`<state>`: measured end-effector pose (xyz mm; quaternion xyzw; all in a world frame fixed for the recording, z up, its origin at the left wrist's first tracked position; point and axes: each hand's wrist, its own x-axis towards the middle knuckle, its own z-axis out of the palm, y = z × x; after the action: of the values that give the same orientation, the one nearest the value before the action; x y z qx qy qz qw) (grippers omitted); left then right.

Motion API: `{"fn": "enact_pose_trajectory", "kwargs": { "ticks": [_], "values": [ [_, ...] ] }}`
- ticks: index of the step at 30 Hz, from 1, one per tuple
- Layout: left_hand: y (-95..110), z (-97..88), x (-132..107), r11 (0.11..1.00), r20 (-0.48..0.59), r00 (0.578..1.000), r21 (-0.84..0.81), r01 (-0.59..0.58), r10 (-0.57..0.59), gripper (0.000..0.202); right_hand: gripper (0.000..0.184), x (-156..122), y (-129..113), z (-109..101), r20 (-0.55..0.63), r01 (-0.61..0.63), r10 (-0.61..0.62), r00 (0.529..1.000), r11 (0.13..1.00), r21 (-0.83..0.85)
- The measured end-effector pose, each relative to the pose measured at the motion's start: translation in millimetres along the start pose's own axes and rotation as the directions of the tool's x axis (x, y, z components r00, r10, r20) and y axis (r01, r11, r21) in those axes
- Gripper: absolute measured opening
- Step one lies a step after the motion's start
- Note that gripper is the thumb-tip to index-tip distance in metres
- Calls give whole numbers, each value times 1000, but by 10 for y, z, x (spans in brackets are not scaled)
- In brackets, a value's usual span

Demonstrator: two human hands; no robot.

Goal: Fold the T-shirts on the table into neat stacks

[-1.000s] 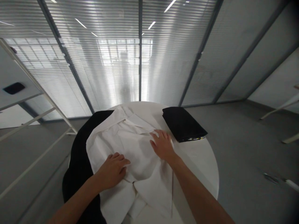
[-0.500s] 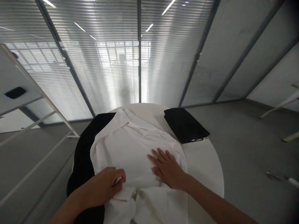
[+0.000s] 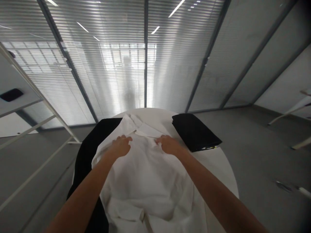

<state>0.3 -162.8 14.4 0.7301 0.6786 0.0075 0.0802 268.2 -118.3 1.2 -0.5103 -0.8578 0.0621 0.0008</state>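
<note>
Center frame: my L hand (image 3: 120, 146) & R hand (image 3: 168, 144) level either side of collar (image 3: 148, 130) on white shirt (image 3: 145, 181), fingers curled, pinch unclear.

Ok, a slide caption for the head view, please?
Left hand and right hand rest by the collar of a white shirt on a round table.

Head-worn view, facing forward and down, close above a white shirt (image 3: 145, 181)
</note>
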Motion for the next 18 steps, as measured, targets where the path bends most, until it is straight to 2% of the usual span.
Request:
{"fn": "enact_pose_trajectory", "kwargs": {
  "ticks": [2,5,8,10,12,15,18],
  "values": [
    [18,132,276,993,-36,996,89,82,-79,50,54,233,-9,39,32,-12,12,999,1000,-3],
    [4,369,483,971,-223,968,176,160,-119,51,66,453,-9,161,11,-53,53,999,999,8],
    [-71,567,534,959,-410,895,135,248,-174,50,62,558,26,297,-45,-107,108,993,994,12],
    [-149,626,550,952,-475,848,61,299,-236,49,53,589,57,364,-115,-152,152,982,988,6],
    [-249,619,576,946,-480,828,-11,324,-289,46,47,612,88,400,-189,-191,188,964,982,1],
    [-426,546,619,928,-411,835,-97,359,-366,43,41,655,156,395,-229,-192,193,954,981,25],
    [-600,467,630,902,-318,844,-161,400,-431,48,38,698,257,321,-252,-74,131,959,972,222]
  ]
}}
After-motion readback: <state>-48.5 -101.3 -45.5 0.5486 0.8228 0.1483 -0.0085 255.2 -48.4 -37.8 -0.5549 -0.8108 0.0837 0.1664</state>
